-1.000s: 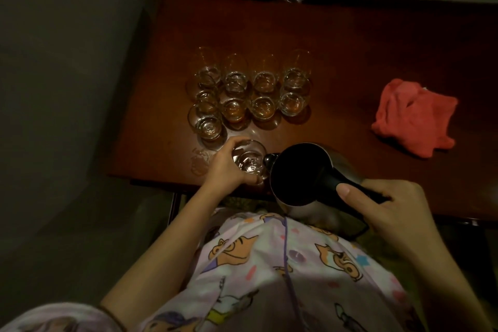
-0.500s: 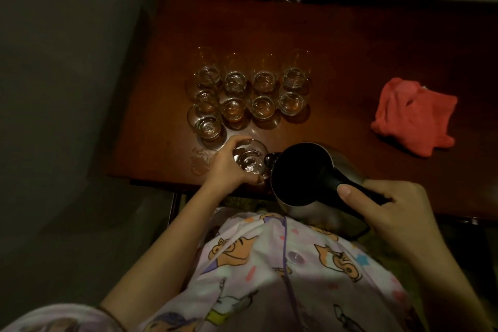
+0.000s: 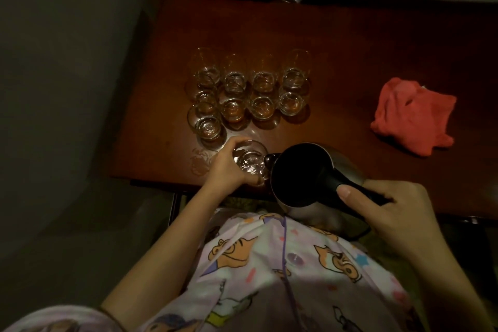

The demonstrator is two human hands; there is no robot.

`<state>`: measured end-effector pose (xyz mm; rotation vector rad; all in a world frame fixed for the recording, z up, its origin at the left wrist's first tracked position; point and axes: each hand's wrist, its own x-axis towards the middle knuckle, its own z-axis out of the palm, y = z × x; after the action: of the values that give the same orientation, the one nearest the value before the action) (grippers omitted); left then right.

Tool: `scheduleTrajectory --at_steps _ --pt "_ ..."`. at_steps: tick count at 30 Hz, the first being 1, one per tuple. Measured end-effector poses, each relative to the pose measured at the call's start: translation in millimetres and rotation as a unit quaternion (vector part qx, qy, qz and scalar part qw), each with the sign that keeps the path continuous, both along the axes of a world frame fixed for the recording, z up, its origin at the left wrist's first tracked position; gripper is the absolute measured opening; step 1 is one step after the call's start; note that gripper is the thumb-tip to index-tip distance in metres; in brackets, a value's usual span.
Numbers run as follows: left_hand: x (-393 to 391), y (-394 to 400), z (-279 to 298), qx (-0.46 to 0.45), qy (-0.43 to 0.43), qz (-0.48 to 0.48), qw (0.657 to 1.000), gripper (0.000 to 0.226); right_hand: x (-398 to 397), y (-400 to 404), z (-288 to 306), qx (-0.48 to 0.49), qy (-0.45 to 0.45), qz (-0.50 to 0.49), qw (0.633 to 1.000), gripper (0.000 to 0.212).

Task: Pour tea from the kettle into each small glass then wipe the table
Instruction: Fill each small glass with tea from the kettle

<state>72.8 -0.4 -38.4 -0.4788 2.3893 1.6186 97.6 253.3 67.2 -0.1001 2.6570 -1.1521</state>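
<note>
Head view: left hand [image 3: 225, 167] grips a glass [image 3: 250, 162] at the table's [image 3: 350, 48] near edge; right hand [image 3: 390, 207] grips the kettle [image 3: 301, 172] handle, spout touching the glass rim. Cloth [image 3: 415, 116] lies near the right edge.

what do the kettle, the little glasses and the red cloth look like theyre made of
Kettle: seemingly brushed metal, going by the dull grey sheen on its side, with a matte black handle, probably plastic.
Small glasses: clear glass, see-through with bright glints on the rims.
Red cloth: soft fabric, crumpled into folds, no shine.
Table: looks like polished reddish-brown wood, or a veneer.
</note>
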Motion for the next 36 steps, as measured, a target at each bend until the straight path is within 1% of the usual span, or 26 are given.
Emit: scheduleTrajectory --at_steps 10,22,36 --pt "1.3 -1.3 -0.3 -0.001 -0.003 -0.001 1.000 0.082 2.4 0.2 -2.0 0.010 0.008 0.004 1.000 0.062" --pt "2.2 -0.2 3.8 -0.003 -0.006 -0.002 1.000 0.079 4.3 0.8 -2.9 0.021 0.013 0.006 1.000 0.065" --pt "4.2 -0.5 6.4 -0.002 -0.002 -0.009 1.000 0.079 5.0 -0.3 -2.8 0.028 0.018 0.004 0.999 0.064"
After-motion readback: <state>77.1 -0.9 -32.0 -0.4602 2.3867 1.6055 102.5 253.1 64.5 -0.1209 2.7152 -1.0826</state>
